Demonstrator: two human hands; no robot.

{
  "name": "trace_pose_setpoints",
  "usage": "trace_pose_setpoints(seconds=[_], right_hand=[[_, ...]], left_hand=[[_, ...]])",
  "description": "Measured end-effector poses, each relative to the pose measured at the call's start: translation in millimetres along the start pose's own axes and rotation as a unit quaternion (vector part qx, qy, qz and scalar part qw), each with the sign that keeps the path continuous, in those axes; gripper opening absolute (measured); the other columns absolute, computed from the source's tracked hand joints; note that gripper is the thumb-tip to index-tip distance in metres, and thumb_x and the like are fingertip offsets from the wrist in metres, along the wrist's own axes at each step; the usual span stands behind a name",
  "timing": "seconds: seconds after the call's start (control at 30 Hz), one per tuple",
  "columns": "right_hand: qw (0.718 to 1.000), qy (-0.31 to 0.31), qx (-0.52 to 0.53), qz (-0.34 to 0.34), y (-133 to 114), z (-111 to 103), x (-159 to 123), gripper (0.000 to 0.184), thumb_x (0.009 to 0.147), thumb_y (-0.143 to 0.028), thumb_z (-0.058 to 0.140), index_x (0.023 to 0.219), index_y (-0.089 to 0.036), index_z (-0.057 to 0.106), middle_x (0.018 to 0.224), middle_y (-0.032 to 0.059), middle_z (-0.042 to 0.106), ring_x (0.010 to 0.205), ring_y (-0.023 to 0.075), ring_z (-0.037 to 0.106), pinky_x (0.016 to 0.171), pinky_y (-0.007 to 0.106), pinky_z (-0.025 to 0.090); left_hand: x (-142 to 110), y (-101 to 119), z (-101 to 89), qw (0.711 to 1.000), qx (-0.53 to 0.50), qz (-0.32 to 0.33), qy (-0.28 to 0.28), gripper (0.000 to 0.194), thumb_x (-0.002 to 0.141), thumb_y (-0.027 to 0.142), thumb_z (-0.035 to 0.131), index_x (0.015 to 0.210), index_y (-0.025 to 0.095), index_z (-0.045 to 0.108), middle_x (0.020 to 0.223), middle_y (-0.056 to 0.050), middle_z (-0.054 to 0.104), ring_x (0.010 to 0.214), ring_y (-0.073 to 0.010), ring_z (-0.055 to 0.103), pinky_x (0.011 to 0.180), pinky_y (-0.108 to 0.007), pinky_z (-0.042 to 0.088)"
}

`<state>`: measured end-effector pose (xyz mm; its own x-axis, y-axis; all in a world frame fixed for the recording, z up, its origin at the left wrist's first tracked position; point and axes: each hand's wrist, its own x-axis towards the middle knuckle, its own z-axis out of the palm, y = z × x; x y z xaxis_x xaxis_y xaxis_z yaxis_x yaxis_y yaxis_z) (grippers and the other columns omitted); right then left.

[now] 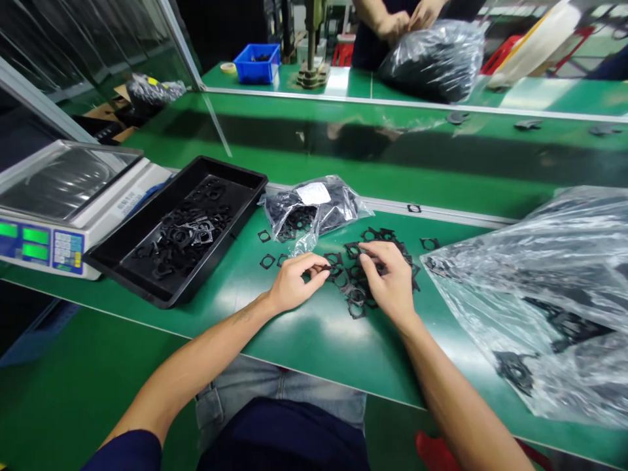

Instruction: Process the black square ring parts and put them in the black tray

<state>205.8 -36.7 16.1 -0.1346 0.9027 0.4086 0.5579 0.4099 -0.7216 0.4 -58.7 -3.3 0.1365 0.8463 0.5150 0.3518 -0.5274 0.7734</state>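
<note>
A loose pile of small black plastic frames [356, 309], each with a round hole, lies on the green table between my hands. At the pile's left edge, my left hand [299, 282] is closed in a pinch on a small black frame, mostly hidden by the fingertips. My right hand [393, 280] reaches over the pile from the right. Its thumb and forefinger meet the edge of another black frame [352, 250], and its other fingers are curled out of sight. A few single frames [267, 261] lie apart, left of the pile.
Left stands a black tray [147, 282] with black parts, beside a digital scale [63, 226]. Behind the pile is a labelled clear bag [338, 196] of parts. A large plastic bag [549, 261] covers the right. Across a clear partition, a person's hands [407, 23] hold a filled bag [436, 62].
</note>
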Motion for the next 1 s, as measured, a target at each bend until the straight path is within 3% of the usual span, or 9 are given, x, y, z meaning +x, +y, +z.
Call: trace_pose_setpoints(seconds=[0.17,0.27,0.4,0.5,0.57,0.67,0.8,0.9,1.0], right_hand=[[0.973,-0.104,-0.198,-0.053,22,-1,4,0.027,0.094,-0.024,0.054,0.108,-0.015,0.075,0.12,0.0188,0.066,0.116,0.0354,0.057,0.101,0.054,0.049],[0.963,-0.13,-0.222,-0.08,24,2,3,0.023,0.094,-0.022,0.053,0.099,-0.015,0.075,0.116,0.018,0.066,0.115,0.0352,0.056,0.099,0.052,0.05],[0.959,-0.132,-0.228,-0.101,24,4,4,0.02,0.093,-0.021,0.052,0.092,-0.016,0.072,0.108,0.0175,0.067,0.106,0.0349,0.057,0.093,0.05,0.05],[0.957,-0.13,-0.238,-0.107,25,5,6,0.021,0.093,-0.02,0.05,0.093,-0.015,0.071,0.107,0.019,0.067,0.104,0.0356,0.057,0.09,0.049,0.051],[0.957,-0.126,-0.239,-0.11,27,6,7,0.022,0.094,-0.021,0.049,0.094,-0.015,0.071,0.107,0.019,0.067,0.103,0.0354,0.058,0.09,0.048,0.05],[0.959,-0.114,-0.233,-0.11,28,6,7,0.023,0.094,-0.021,0.048,0.095,-0.016,0.07,0.106,0.0182,0.067,0.101,0.0344,0.058,0.089,0.047,0.05],[0.962,-0.107,-0.231,-0.101,26,5,7,0.024,0.096,-0.022,0.045,0.097,-0.016,0.068,0.105,0.018,0.067,0.1,0.0339,0.058,0.088,0.046,0.05],[0.961,-0.106,-0.238,-0.097,24,4,7,0.025,0.097,-0.022,0.043,0.095,-0.016,0.068,0.104,0.0179,0.067,0.098,0.0329,0.059,0.088,0.045,0.051],[0.961,-0.104,-0.239,-0.092,22,4,6,0.025,0.097,-0.024,0.046,0.095,-0.016,0.069,0.105,0.0184,0.067,0.098,0.0334,0.06,0.088,0.047,0.051]], left_hand=[[-9,19,-37.7,0.996,0.084,0.023,0.004,0.01,0.091,0.025,0.064,0.091,0.017,0.071,0.081,-0.003,0.073,0.073,-0.0128,0.066,0.072,-0.025,0.053],[-9,22,-96.2,0.975,0.218,0.018,0.037,0.01,0.092,0.026,0.064,0.094,0.019,0.072,0.09,-0.004,0.075,0.084,-0.0166,0.069,0.081,-0.03,0.054],[-6,7,-187.3,0.905,0.411,-0.025,0.111,0.014,0.093,0.029,0.06,0.094,0.021,0.072,0.097,-0.008,0.074,0.095,-0.0256,0.068,0.092,-0.042,0.053],[-12,-6,-227.0,0.861,0.497,-0.071,0.075,0.018,0.092,0.027,0.056,0.098,0.021,0.072,0.1,-0.012,0.072,0.099,-0.0302,0.065,0.095,-0.049,0.05],[-17,-9,-229.0,0.848,0.52,-0.083,0.061,0.024,0.092,0.024,0.054,0.108,0.019,0.071,0.111,-0.015,0.069,0.107,-0.0333,0.063,0.098,-0.052,0.048],[-21,-7,-207.1,0.842,0.529,-0.062,0.082,0.031,0.091,0.021,0.054,0.118,0.02,0.069,0.126,-0.016,0.064,0.119,-0.0347,0.057,0.101,-0.053,0.045],[-19,-9,-181.4,0.846,0.529,-0.065,0.03,0.024,0.091,0.02,0.052,0.103,0.02,0.072,0.117,-0.013,0.068,0.114,-0.0338,0.058,0.099,-0.052,0.045],[-19,-18,-182.5,0.846,0.524,-0.095,-0.001,0.026,0.092,0.021,0.048,0.099,0.019,0.073,0.112,-0.014,0.069,0.112,-0.0344,0.059,0.097,-0.053,0.046],[-22,-20,-188.0,0.855,0.51,-0.086,0.038,0.026,0.093,0.021,0.049,0.103,0.019,0.073,0.118,-0.016,0.067,0.116,-0.0348,0.058,0.1,-0.054,0.046]])
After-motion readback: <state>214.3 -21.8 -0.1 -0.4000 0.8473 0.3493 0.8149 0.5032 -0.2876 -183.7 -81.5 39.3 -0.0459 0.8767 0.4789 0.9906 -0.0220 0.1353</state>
